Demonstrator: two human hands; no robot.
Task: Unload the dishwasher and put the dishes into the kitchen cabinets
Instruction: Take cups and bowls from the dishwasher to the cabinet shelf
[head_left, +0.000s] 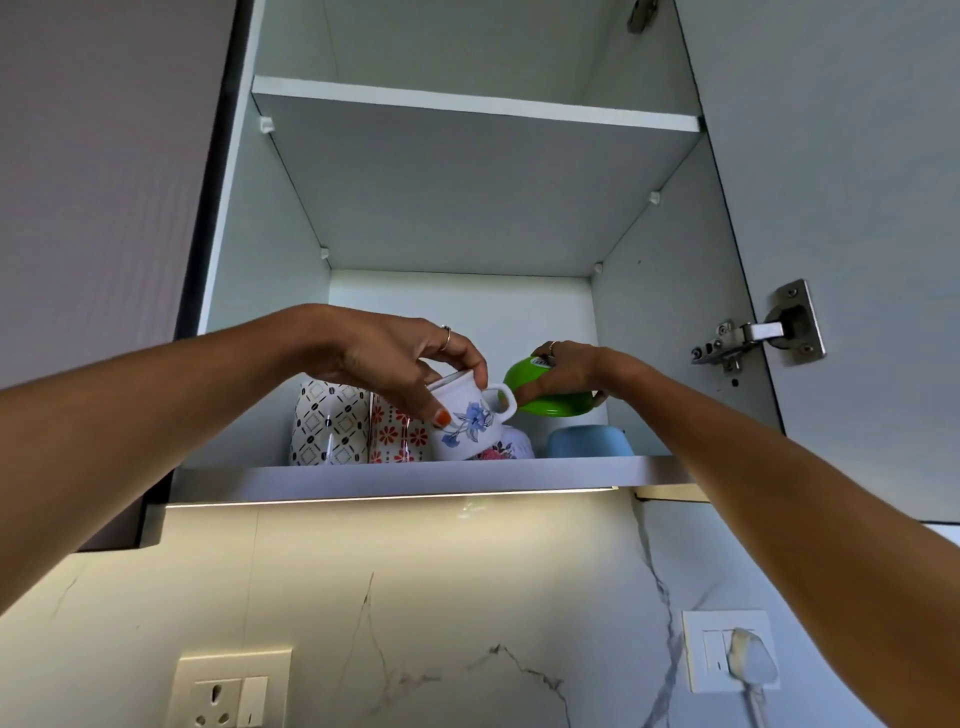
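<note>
Both bare forearms are reaching up from the bottom corners into the open white wall cabinet (639, 322). Left hand (395, 358) is pinching the rim of a white ceramic cup with blue flowers (470, 421) from above, handle pointing right, its base sitting on a pink-flowered white cup (511, 448) on the bottom shelf. Right hand (563, 369) is gripping an upturned green plastic bowl (522, 382), tilted, directly over a pale blue bowl (589, 441). Judging by this, lowering it straight down would nest it.
</note>
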